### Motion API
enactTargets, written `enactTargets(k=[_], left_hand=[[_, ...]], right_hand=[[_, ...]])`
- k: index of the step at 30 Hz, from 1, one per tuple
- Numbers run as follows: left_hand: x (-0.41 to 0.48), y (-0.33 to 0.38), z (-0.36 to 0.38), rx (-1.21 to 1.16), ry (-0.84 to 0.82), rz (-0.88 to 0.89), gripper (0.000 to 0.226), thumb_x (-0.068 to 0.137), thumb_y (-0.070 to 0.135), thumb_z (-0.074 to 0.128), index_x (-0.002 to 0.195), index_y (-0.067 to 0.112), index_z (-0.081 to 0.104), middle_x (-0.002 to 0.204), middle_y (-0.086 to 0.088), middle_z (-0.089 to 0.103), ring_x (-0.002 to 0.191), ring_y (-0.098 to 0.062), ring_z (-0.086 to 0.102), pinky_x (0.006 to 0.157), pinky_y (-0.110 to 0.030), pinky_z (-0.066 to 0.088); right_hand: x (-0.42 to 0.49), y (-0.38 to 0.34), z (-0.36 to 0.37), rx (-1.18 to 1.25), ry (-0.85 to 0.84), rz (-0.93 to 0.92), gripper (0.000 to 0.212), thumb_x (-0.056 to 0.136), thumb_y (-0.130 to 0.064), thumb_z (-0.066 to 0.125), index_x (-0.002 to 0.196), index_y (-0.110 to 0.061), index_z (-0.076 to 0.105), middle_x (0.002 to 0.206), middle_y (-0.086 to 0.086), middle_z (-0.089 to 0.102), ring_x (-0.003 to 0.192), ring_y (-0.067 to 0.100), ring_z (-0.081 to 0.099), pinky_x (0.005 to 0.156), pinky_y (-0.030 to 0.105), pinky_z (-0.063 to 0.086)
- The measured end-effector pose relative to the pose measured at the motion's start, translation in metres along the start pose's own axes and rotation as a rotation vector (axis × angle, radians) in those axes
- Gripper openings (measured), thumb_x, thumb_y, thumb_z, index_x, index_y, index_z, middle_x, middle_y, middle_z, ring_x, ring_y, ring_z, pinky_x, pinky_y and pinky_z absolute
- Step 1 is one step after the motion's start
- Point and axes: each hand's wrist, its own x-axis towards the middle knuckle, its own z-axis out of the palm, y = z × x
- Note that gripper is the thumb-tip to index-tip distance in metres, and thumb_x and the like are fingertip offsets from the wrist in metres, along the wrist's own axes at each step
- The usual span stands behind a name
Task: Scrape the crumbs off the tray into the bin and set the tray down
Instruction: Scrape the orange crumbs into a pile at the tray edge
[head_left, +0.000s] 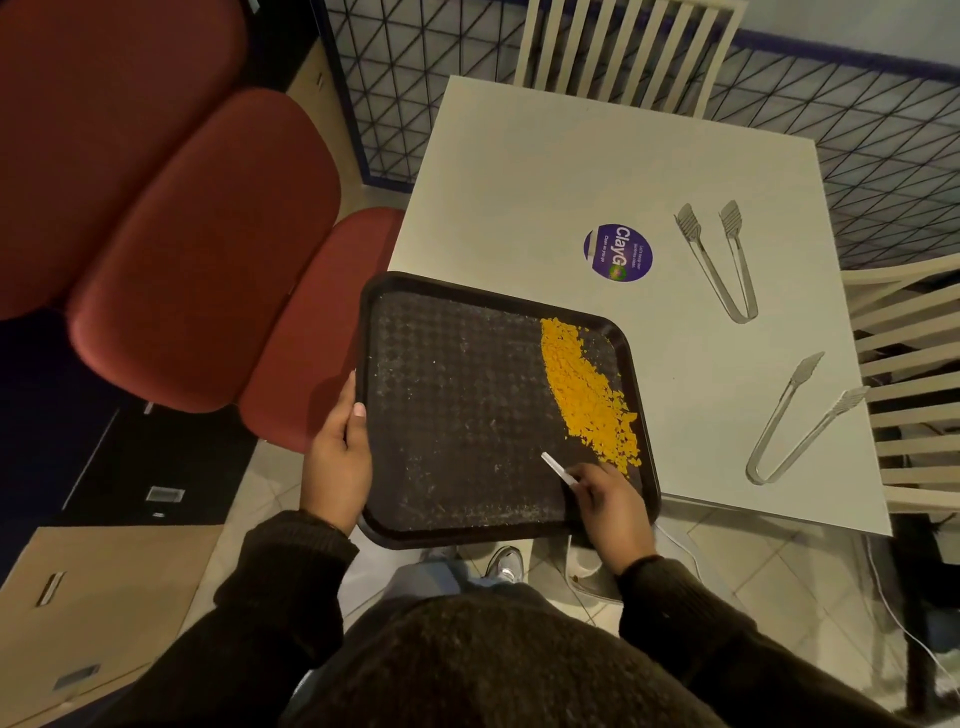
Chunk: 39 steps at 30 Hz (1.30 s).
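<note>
seats: three red padded seats (208, 249) at far left, beside the table, nothing on them.
left hand: left hand (337, 457) clamped on the tray's left rim, thumb on top of the edge, fingers underneath and hidden.
tray: dark textured tray (457, 415), held over the near left corner of the table, its near end sticking out past the table edge above the floor; fine pale specks spread over the left and middle of its surface.
crumbs: yellow-orange crumbs (587, 395) heaped in a band along the tray's right side, running from the far right corner down toward the near right corner.
scraper: thin white scraper (558, 467), flat strip, tip resting on the tray surface just left of the crumb band's near end.
right hand: right hand (613, 509) closed on the scraper, pinched between thumb and fingers, over the tray's near right corner.
sticker: round purple sticker (618, 253) on the table beyond the tray, reads "ClayGo", smaller line "Clean as you go"; other small print too tiny to read.
table: white square table (519, 171).
tongs: two clear plastic tongs (722, 260) and (800, 421), lying open on the table, right of the tray, apart from each other.
chairs: cream slatted chairs (623, 47) at far side and right side of table.
bin: cannot tell which item is the bin.
</note>
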Motion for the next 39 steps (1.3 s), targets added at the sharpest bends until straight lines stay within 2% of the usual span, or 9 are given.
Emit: enactTargets(k=[2,5,12,16,20,25,32,34,39], left_hand=[[0.000,-0.002,0.000,-0.007,0.001,-0.009,0.042,0.100,0.032,0.031,0.142,0.036,0.033,0.144,0.016,0.039,0.122,0.001,0.034,0.099,-0.023,0.030],[-0.002,-0.004,0.000,-0.007,0.002,0.004,0.043,0.100,0.030,0.032,0.143,0.033,0.034,0.147,0.011,0.038,0.121,0.002,0.033,0.099,-0.022,0.029],[-0.003,-0.007,-0.002,-0.005,0.004,0.009,0.043,0.100,0.031,0.031,0.142,0.033,0.033,0.148,0.010,0.038,0.123,0.000,0.033,0.103,-0.027,0.029],[0.001,-0.007,-0.003,0.013,0.028,0.012,0.042,0.100,0.031,0.031,0.142,0.032,0.035,0.146,0.009,0.040,0.122,-0.001,0.035,0.100,-0.025,0.029],[0.006,-0.007,-0.003,0.011,0.040,-0.012,0.042,0.100,0.030,0.031,0.141,0.032,0.037,0.145,0.009,0.041,0.127,-0.005,0.036,0.102,-0.027,0.029],[0.009,-0.002,-0.003,0.006,0.028,-0.041,0.041,0.100,0.030,0.031,0.140,0.034,0.037,0.145,0.008,0.040,0.124,-0.005,0.035,0.099,-0.028,0.028],[0.008,0.003,-0.004,0.014,-0.005,-0.036,0.041,0.100,0.029,0.029,0.140,0.035,0.035,0.145,0.007,0.040,0.117,-0.001,0.033,0.099,-0.028,0.028],[0.007,0.003,-0.004,0.021,-0.003,-0.031,0.041,0.100,0.029,0.029,0.141,0.034,0.035,0.145,0.006,0.040,0.117,-0.001,0.033,0.099,-0.027,0.028],[0.007,-0.003,-0.004,0.050,0.035,-0.040,0.041,0.100,0.028,0.029,0.141,0.030,0.036,0.147,0.005,0.039,0.132,-0.011,0.034,0.103,-0.027,0.026]], right_hand=[[0.007,0.001,0.001,0.021,0.022,0.020,0.019,0.093,-0.012,0.049,0.102,-0.017,0.065,0.097,-0.002,0.058,0.084,0.014,0.051,0.071,0.023,0.041],[0.030,-0.006,-0.001,0.045,0.067,0.068,0.022,0.093,-0.008,0.049,0.106,-0.015,0.065,0.099,0.003,0.059,0.088,0.019,0.053,0.080,0.033,0.046],[0.079,-0.009,-0.010,-0.022,0.095,0.156,0.021,0.093,-0.006,0.046,0.105,-0.012,0.064,0.111,0.011,0.061,0.095,0.030,0.058,0.082,0.032,0.043],[0.054,-0.001,-0.019,-0.061,0.110,0.110,0.014,0.092,-0.008,0.051,0.095,-0.012,0.064,0.098,0.008,0.061,0.085,0.026,0.057,0.074,0.028,0.041],[0.006,0.024,-0.020,-0.071,0.023,0.048,0.012,0.091,-0.009,0.051,0.087,-0.013,0.062,0.089,0.003,0.057,0.079,0.021,0.054,0.072,0.034,0.048],[-0.015,0.049,-0.015,-0.087,-0.058,0.034,0.014,0.089,-0.007,0.054,0.082,-0.013,0.064,0.085,-0.002,0.053,0.076,0.017,0.051,0.064,0.026,0.039],[0.015,0.052,-0.011,-0.036,0.043,0.105,0.013,0.091,-0.007,0.051,0.086,-0.012,0.062,0.089,0.005,0.057,0.081,0.023,0.053,0.071,0.034,0.044],[0.030,0.049,-0.011,-0.023,0.070,0.126,0.013,0.091,-0.007,0.050,0.090,-0.011,0.063,0.091,0.006,0.057,0.083,0.023,0.052,0.075,0.031,0.043],[0.057,0.040,-0.015,-0.011,0.080,0.151,0.016,0.092,-0.010,0.048,0.090,-0.012,0.064,0.091,0.007,0.057,0.082,0.022,0.050,0.074,0.028,0.036]])
